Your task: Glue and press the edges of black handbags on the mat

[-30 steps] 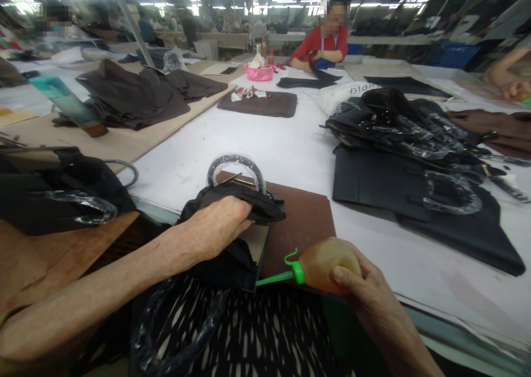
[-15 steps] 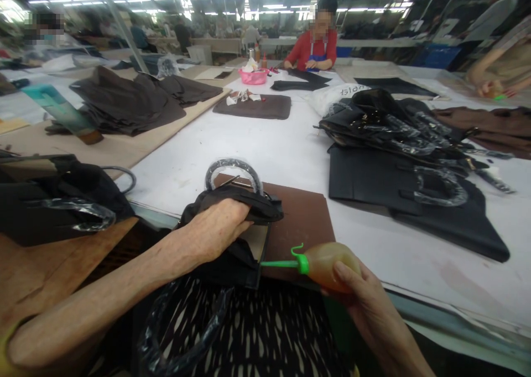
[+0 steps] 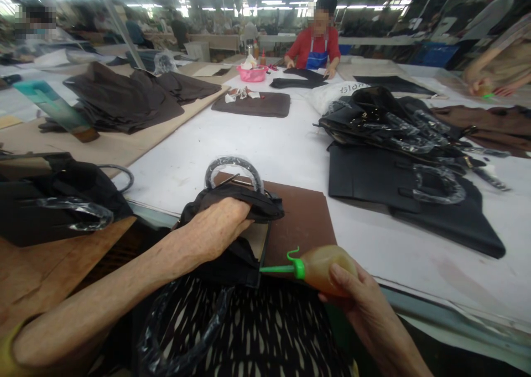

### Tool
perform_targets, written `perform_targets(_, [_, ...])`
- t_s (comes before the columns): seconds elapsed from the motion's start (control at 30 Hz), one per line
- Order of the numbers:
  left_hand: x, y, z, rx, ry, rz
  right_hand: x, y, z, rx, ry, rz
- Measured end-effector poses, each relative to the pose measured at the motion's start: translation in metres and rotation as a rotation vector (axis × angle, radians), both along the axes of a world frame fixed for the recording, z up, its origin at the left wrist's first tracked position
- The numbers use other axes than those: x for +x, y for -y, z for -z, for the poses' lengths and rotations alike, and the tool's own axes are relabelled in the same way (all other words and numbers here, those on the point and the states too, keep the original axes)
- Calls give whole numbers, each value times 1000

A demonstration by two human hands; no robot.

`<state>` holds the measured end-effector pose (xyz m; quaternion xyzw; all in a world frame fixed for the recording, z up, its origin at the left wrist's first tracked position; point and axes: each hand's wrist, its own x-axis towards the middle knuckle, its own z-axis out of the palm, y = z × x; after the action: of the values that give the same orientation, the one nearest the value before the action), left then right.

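My left hand is closed over bunched black fabric of a black handbag that lies partly on a brown board at the table's near edge. The bag's plastic-wrapped round handle stands up behind my knuckles. My right hand grips an amber glue bottle with a green nozzle. The nozzle tip points left and touches the bag's lower edge by a pale inner panel.
A pile of black bags with wrapped handles lies at the right. Another black bag sits at the left on a wooden surface. Brown fabric is stacked further back. A person in red works at the far end beside a pink basket.
The bottle has shifted slightly between frames, its nozzle staying at the bag's lower edge. My left hand keeps its hold on the fabric. The view has shifted a little.
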<state>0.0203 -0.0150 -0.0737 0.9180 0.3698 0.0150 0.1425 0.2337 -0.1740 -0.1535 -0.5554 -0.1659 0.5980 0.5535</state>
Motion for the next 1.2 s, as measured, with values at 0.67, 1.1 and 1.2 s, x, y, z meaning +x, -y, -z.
perform_targets(0.67, [8, -9, -17, 57, -55, 4, 11, -20, -8, 163, 671, 4])
perform_targets(1.1, [5, -46, -26, 93, 3, 90, 16, -60, 22, 341, 895, 38])
perform_targets(1.2, [10, -59, -32, 72, -37, 86, 15, -66, 27, 381, 931, 46])
